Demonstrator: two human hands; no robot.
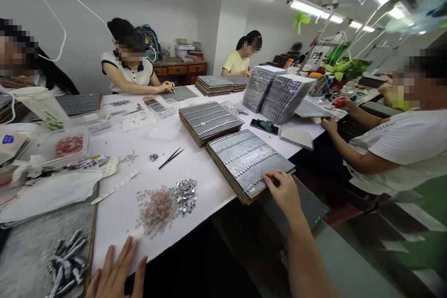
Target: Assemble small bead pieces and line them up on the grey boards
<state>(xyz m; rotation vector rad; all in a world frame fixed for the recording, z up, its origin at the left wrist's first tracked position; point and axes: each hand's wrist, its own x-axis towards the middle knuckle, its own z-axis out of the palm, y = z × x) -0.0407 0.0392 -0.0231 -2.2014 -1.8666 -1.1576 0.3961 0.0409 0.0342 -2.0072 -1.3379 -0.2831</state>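
Landmark: the front plate [261, 168], a grey sheet bearing slanting rows of small discs, set on top of a stack of boards [226, 174] at the near edge of the counter [204, 170]. The right hand [287, 191] is at the plate's near edge, thumb and forefinger brought close together beside the end of the nearest row of discs [257, 181]; whether a disc is gripped between the tips cannot be told. The left hand [113, 277] holds nothing visible: its fingers are spread wide over the counter, to the left of the plate and closer to the person. Left of the plate lie a pile of silvery discs [186, 195] and, just beyond and touching it, a heap of pinkish rings [159, 209]. Tweezers [171, 158] lie farther back, also left of the plate. A second stack [209, 125] stands directly behind the plate. Step in hand, as judged: fingertip work on the nearest row, which appears shorter than the rows behind it. The next move calls for a light, narrow pinch and a hand kept raised clear of the plate, since the loose-looking discs could be knocked out of line.
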